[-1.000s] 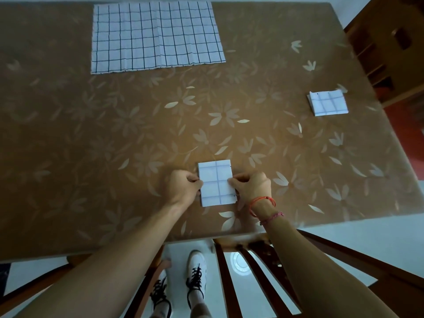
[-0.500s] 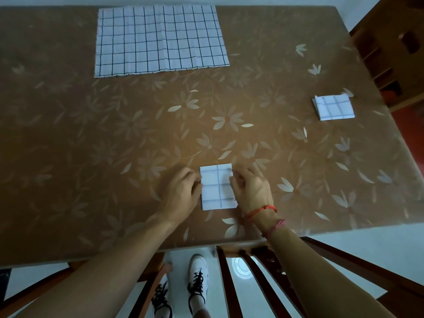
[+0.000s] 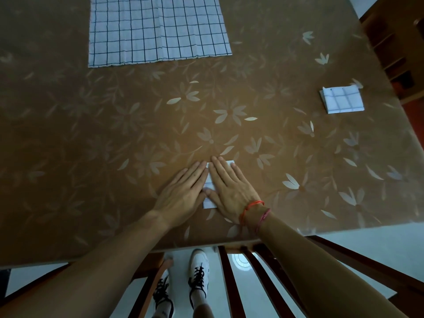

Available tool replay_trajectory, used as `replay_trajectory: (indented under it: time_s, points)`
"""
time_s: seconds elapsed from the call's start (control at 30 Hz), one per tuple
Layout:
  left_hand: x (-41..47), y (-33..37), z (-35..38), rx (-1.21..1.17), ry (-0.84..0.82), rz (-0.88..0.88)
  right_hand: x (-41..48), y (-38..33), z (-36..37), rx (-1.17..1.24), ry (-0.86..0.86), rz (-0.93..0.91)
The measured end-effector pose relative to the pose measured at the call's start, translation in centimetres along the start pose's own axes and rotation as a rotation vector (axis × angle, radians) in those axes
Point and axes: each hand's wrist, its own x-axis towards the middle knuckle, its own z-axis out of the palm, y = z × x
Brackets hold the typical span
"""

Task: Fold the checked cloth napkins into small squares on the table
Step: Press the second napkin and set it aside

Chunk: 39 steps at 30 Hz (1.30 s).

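Observation:
A small folded checked napkin [image 3: 209, 183] lies near the table's front edge, mostly covered by my hands. My left hand [image 3: 183, 193] lies flat with fingers extended, its fingertips on the napkin's left side. My right hand [image 3: 229, 187], with red strings at the wrist, presses flat on the napkin's right part. Only a strip between the hands and two corners show. Another folded napkin square [image 3: 341, 99] rests at the right. A large unfolded checked napkin [image 3: 156, 28] lies spread at the far side.
The brown floral table [image 3: 114, 134] has its front edge just below my wrists and its right edge near the folded square. Dark wooden chair slats [image 3: 231, 281] and my white shoes [image 3: 199, 269] are below the edge. A wooden shelf [image 3: 394, 42] stands at the right.
My hands have gone from pinching the small napkin's sides to lying flat on top of it with fingers stretched out. The view moved closer to the table.

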Motion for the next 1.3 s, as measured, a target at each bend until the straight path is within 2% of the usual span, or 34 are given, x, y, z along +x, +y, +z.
replay_trajectory:
  time_s: [0.07,0.2,0.27,0.4,0.47,0.53,0.67,0.77,0.83,0.9,1.03,1.3]
  points:
    - [-0.1,-0.3,-0.3,0.020,-0.050,0.017,-1.0,0.4,-1.0,-0.074,-0.095,-0.024]
    - [-0.1,-0.8,-0.9,0.025,-0.114,0.048,-1.2,4.1,2.1,-0.289,-0.100,0.086]
    - [-0.2,-0.8,-1.0,0.035,-0.114,0.057,-1.4,4.5,2.4,-0.298,-0.176,0.103]
    - [-0.1,-0.7,-1.3,-0.011,-0.122,0.054,-1.5,4.6,2.3,-0.286,-0.188,0.110]
    - [0.1,-0.2,-1.8,-0.110,-0.165,0.020,-1.5,4.7,2.2,-0.182,-0.221,0.132]
    - [0.3,0.4,-2.6,-0.370,-0.084,-0.110,-1.6,3.4,0.3,0.028,-0.185,0.187]
    - [0.5,1.8,-4.5,-0.907,0.194,-0.570,-1.8,1.1,-4.6,0.504,-0.068,0.496]
    - [0.1,2.8,-4.8,-1.286,0.269,-0.788,-2.4,1.3,-4.3,0.792,0.089,0.823]
    - [0.1,3.3,-4.9,-1.489,0.274,-0.912,-2.2,1.8,-2.9,0.791,0.172,0.861]
    - [0.1,4.1,-5.3,-1.594,0.242,-0.978,-1.9,1.4,-2.3,0.867,0.215,0.884]
    - [0.0,5.0,-5.8,-1.649,0.191,-0.971,-2.0,1.2,-1.2,1.004,0.177,0.900]
    - [-0.3,5.6,-6.2,-1.673,0.181,-0.997,-1.2,1.8,-0.7,0.962,0.184,0.895]
